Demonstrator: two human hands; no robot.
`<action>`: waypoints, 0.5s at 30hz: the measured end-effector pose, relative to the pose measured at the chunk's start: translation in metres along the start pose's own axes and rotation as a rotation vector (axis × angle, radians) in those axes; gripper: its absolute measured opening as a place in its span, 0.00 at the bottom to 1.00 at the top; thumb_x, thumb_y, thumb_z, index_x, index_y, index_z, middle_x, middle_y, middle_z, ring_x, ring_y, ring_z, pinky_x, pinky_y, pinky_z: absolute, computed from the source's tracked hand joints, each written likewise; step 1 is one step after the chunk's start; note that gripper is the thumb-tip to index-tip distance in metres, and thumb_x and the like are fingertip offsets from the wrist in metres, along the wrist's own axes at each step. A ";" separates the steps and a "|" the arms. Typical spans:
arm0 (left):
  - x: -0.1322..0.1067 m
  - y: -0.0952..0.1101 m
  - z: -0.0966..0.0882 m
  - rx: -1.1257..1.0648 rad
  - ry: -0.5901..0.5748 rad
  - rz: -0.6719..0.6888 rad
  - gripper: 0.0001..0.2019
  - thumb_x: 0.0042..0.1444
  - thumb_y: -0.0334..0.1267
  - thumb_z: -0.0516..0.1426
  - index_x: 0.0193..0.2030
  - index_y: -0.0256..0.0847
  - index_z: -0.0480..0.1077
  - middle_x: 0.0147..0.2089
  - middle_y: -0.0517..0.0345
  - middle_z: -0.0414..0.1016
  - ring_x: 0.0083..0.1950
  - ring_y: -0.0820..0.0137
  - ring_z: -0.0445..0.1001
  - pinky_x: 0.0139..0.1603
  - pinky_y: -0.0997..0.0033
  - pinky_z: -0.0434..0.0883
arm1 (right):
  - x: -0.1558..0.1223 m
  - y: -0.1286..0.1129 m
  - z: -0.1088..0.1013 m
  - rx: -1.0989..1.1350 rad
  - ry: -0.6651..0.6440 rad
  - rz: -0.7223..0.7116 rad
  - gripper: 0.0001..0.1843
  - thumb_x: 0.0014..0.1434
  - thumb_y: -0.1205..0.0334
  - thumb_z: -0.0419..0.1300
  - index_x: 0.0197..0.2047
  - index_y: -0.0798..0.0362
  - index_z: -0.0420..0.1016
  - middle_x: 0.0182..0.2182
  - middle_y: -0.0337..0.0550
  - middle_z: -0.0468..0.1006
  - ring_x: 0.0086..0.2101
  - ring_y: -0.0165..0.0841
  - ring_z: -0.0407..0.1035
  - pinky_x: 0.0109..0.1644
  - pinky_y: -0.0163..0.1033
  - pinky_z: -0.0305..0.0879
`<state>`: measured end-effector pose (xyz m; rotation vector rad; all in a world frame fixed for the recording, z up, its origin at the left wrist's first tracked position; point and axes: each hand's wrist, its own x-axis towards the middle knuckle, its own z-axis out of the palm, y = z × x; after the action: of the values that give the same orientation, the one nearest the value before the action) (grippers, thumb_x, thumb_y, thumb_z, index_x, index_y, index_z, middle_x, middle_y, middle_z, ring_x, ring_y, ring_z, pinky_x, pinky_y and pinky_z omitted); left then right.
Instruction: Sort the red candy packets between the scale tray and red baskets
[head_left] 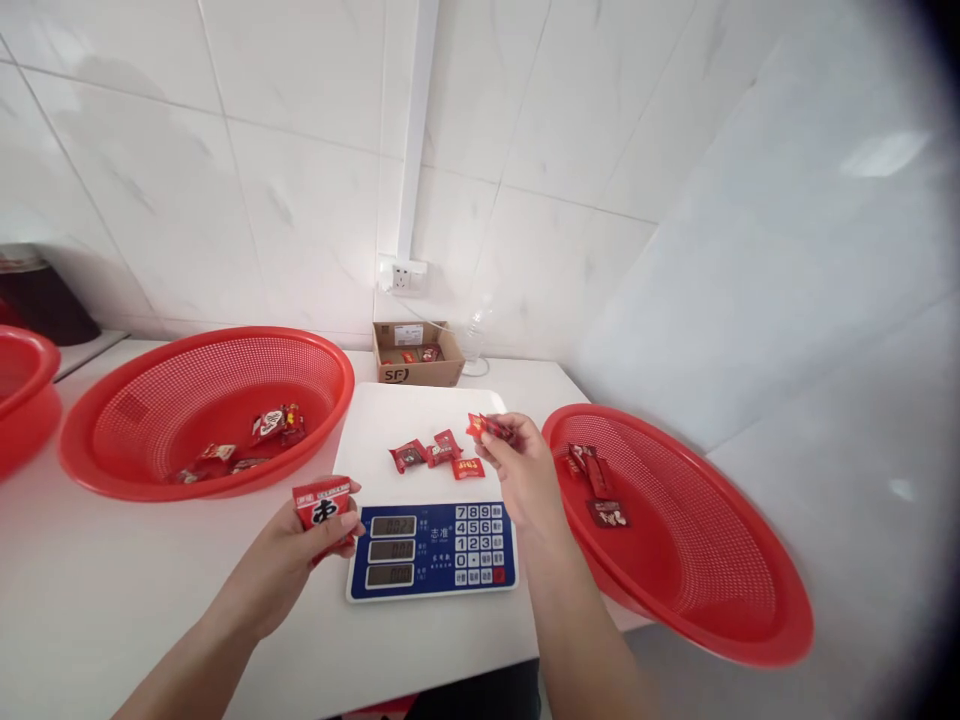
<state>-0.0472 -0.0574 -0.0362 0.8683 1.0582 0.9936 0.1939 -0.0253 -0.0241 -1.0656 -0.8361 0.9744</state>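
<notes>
My left hand is closed around a red wrapped candy packet just left of the scale's display. My right hand pinches small red candies above the right edge of the white scale platform. Three red wrapped candies lie on that platform. The scale's blue panel shows lit digits and a keypad. A big red mesh basket to the left holds several candies. Another red mesh basket on the right holds a few.
A small cardboard box with candies stands behind the scale by the tiled wall, with a clear plastic bottle beside it. A wall socket is above it. Part of a third red basin shows at the far left. The right basket overhangs the counter edge.
</notes>
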 end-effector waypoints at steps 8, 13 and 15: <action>-0.010 -0.038 0.037 -0.156 -0.258 -0.183 0.31 0.42 0.49 0.66 0.55 0.47 0.67 0.40 0.54 0.77 0.39 0.64 0.75 0.32 0.69 0.72 | -0.096 0.032 0.012 -0.370 -0.313 -0.172 0.11 0.45 0.75 0.57 0.30 0.49 0.66 0.37 0.40 0.71 0.33 0.31 0.69 0.35 0.36 0.68; -0.012 -0.048 0.040 -0.150 -0.366 -0.177 0.30 0.43 0.52 0.65 0.54 0.47 0.69 0.42 0.52 0.78 0.44 0.59 0.74 0.39 0.64 0.72 | -0.109 0.034 0.009 -0.654 -0.365 -0.326 0.14 0.49 0.76 0.52 0.35 0.48 0.67 0.39 0.43 0.73 0.40 0.36 0.69 0.42 0.41 0.67; -0.012 -0.046 0.040 -0.148 -0.361 -0.167 0.31 0.41 0.48 0.68 0.53 0.47 0.70 0.44 0.53 0.78 0.46 0.58 0.74 0.43 0.62 0.71 | -0.108 0.031 0.007 -0.751 -0.400 -0.396 0.17 0.50 0.75 0.53 0.41 0.48 0.68 0.42 0.45 0.74 0.42 0.38 0.68 0.44 0.44 0.66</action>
<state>-0.0009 -0.0875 -0.0647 0.7880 0.7274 0.7307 0.1428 -0.1178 -0.0617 -1.2696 -1.7577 0.5324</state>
